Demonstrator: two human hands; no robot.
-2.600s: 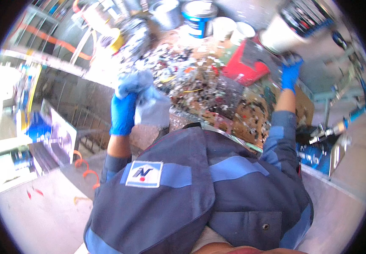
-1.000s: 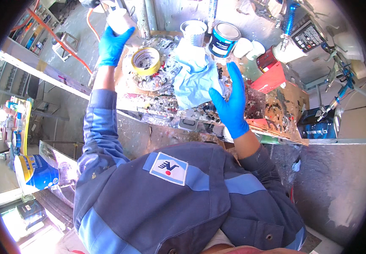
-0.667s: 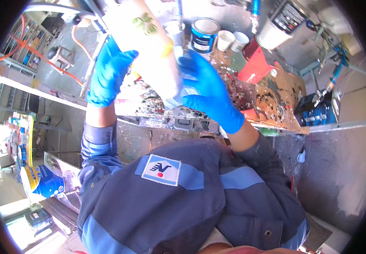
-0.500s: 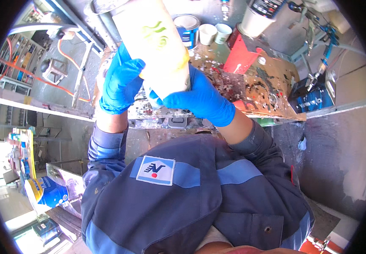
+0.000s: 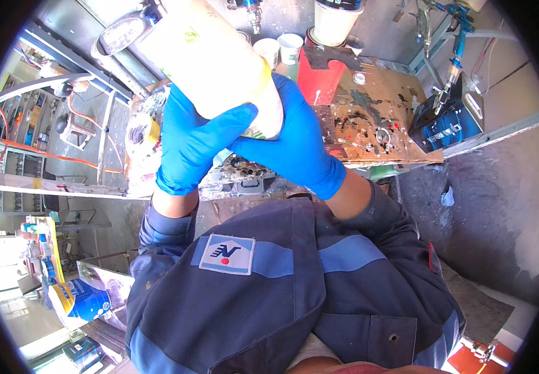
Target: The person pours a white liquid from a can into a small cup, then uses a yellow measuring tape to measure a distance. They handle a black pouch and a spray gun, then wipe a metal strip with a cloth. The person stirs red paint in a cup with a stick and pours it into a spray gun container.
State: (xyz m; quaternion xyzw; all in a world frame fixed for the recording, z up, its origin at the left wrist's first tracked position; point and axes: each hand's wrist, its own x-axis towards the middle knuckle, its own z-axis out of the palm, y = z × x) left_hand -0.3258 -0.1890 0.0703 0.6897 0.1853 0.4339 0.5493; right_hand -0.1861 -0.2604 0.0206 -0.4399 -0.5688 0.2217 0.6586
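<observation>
Gloved in blue, my left hand [image 5: 188,143] and my right hand [image 5: 303,140] are wrapped round the lower end of a long white cylinder-shaped thing [image 5: 216,59]. It carries faint green marks and a yellowish band near that lower end. Overexposure washes out much of its surface, so its exact kind is unclear. It is tilted, its far end leaning away to the upper left over the bench. The left thumb presses across its front, close to the right thumb. Fingers behind it are hidden.
On the paint-stained bench [image 5: 369,112] stand two white cups [image 5: 290,48], a red box-like holder [image 5: 319,78] and a white bucket [image 5: 336,25]. A yellow tape roll [image 5: 151,132] lies at left. Spray guns [image 5: 456,59] hang at right above a dark blue container [image 5: 447,121].
The white cylinder leans further to the upper left. My left thumb has come across its front toward the right hand. The view has shifted, bringing the tape roll into sight.
</observation>
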